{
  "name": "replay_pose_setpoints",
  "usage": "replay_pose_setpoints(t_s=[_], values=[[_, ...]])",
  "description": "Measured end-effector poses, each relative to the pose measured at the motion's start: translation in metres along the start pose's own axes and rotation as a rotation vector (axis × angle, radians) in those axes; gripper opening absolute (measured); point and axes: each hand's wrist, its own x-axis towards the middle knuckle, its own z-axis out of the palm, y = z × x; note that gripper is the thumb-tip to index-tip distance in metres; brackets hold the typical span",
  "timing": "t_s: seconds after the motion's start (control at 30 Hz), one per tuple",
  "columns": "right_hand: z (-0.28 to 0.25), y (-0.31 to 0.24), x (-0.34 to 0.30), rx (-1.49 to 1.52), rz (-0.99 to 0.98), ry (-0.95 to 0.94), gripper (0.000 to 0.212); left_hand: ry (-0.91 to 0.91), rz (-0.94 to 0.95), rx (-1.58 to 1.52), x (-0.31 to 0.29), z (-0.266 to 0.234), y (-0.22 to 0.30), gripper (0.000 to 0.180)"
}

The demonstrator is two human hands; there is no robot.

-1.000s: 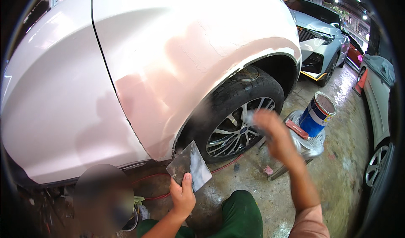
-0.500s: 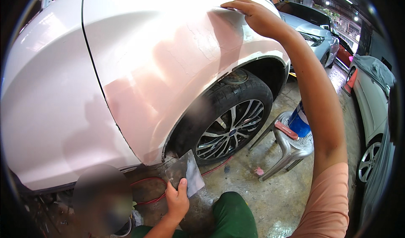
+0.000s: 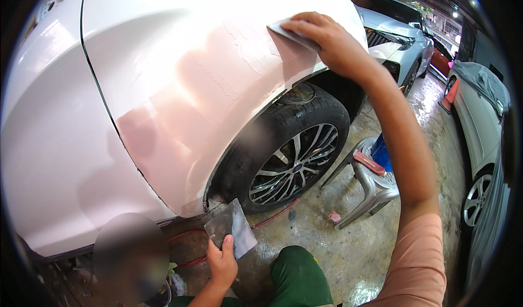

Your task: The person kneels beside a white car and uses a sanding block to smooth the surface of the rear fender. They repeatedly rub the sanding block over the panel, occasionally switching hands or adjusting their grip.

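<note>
The white car's front fender [image 3: 180, 116] carries a broad pinkish patch of body filler with ragged, slightly raised edges in its upper part. Against the upper right of that patch, my right hand [image 3: 335, 43] grips a thin, flat grey spreader [image 3: 284, 31], its edge at the panel just above the wheel arch. Down by the fender's lower corner, my left hand [image 3: 222, 264] pinches a flat rectangular plate [image 3: 237, 228], thumb on top. Pale grey material covers the plate's right side. Between the hands sits the front wheel [image 3: 297, 165] with its black and silver rim.
A grey plastic stool [image 3: 365, 190] to the right bears a pink block-like tool [image 3: 369, 163] and a blue container [image 3: 381, 153]. A red hose [image 3: 272, 220] runs along the wet floor. Other cars and an orange cone [image 3: 450, 96] stand farther right. A blurred round area covers the lower left.
My right hand has come down the fender toward the wheel arch, and more of the spreader shows. My left hand still holds the plate low. The whole view has shifted slightly.
</note>
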Motion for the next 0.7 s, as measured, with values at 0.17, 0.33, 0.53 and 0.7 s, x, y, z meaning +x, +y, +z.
replay_pose_setpoints(t_s=[0.17,0.33,0.53,0.7], values=[[-0.002,-0.033,-0.054,0.002,0.099,-0.047,0.062,0.01,0.043,0.019,0.001,-0.002,0.005,0.031],[-0.024,-0.025,-0.043,0.126,0.146,-0.052,0.056,-0.007,0.053,0.042,-0.002,-0.003,0.011,0.033],[-0.023,0.026,0.034,0.092,0.129,-0.024,0.057,-0.041,0.057,0.038,-0.004,0.005,0.01,0.034],[-0.04,0.001,0.074,0.049,0.174,-0.239,0.05,-0.018,0.016,0.055,-0.004,0.001,0.01,0.033]])
